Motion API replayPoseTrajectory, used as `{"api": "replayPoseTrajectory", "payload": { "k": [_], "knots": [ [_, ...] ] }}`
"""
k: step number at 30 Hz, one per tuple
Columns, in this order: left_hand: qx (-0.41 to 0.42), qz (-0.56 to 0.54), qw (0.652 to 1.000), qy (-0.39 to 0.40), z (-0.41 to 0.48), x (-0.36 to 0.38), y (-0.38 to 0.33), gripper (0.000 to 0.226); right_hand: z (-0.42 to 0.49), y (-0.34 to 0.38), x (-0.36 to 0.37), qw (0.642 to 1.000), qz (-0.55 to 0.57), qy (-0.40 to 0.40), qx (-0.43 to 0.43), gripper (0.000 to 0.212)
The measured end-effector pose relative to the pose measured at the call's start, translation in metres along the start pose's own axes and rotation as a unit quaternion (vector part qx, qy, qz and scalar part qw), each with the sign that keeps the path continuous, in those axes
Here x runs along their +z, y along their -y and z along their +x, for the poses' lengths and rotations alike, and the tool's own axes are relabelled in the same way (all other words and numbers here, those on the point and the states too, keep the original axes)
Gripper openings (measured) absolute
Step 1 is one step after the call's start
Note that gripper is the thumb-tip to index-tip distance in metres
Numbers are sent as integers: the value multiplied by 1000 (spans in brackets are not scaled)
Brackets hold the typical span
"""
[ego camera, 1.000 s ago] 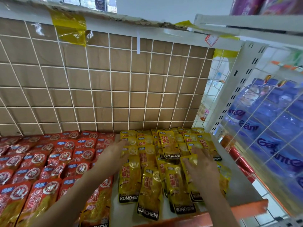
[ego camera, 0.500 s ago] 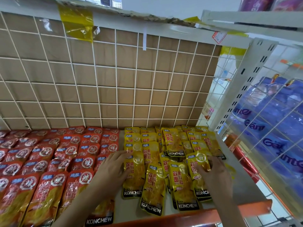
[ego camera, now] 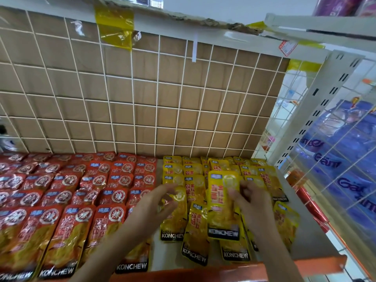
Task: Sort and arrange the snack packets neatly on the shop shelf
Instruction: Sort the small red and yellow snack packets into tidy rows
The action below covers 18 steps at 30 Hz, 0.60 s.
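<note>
1. Head view: the right hand (ego camera: 251, 200) pinches a yellow packet (ego camera: 221, 212) near its top, lifted above the yellow rows (ego camera: 183, 171).
2. The left hand (ego camera: 158, 202) hovers beside it, fingers loosely curled and apart.
3. Red packets (ego camera: 81, 190) fill the left of the shelf (ego camera: 305, 241).

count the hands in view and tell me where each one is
2. The left hand hovers over the yellow packets next to the red packets, its grip blurred; the right hand pinches a raised yellow packet. No others show.

Red packets (ego camera: 67, 226) in overlapping rows left, yellow packets (ego camera: 195, 224) right, top packet (ego camera: 222, 208) raised over them
</note>
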State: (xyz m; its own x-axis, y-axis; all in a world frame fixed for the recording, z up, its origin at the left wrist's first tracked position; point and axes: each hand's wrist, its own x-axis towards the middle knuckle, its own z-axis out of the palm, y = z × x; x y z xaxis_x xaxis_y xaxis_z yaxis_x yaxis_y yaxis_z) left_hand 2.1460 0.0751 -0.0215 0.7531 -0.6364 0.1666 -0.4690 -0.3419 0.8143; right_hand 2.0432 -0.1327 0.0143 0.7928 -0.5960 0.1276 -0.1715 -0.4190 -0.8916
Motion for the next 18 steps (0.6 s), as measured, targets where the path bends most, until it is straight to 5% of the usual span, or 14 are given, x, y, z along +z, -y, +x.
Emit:
{"api": "replayPoseTrajectory", "payload": {
  "k": [3,6,9,11,14,18],
  "knots": [
    [-56,-217,974,39,0,1,-10,53,-6,9,28,997,24,69,5,10],
    [-81,-310,946,48,-4,2,-13,53,-17,14,50,988,21,150,-3,10],
    [-106,-257,961,-8,-13,-3,-7,46,-21,3,59,988,-5,154,-12,10],
    [-127,-213,968,-39,-21,-8,5,51,-22,-7,61,981,-125,132,-65,18],
    [-132,-139,981,-37,-28,-9,16,56,-27,-16,69,934,-283,185,-116,47],
    [-142,-49,988,-30,-31,3,22,52,-30,-21,77,899,-348,236,-119,64]
  ]
}}
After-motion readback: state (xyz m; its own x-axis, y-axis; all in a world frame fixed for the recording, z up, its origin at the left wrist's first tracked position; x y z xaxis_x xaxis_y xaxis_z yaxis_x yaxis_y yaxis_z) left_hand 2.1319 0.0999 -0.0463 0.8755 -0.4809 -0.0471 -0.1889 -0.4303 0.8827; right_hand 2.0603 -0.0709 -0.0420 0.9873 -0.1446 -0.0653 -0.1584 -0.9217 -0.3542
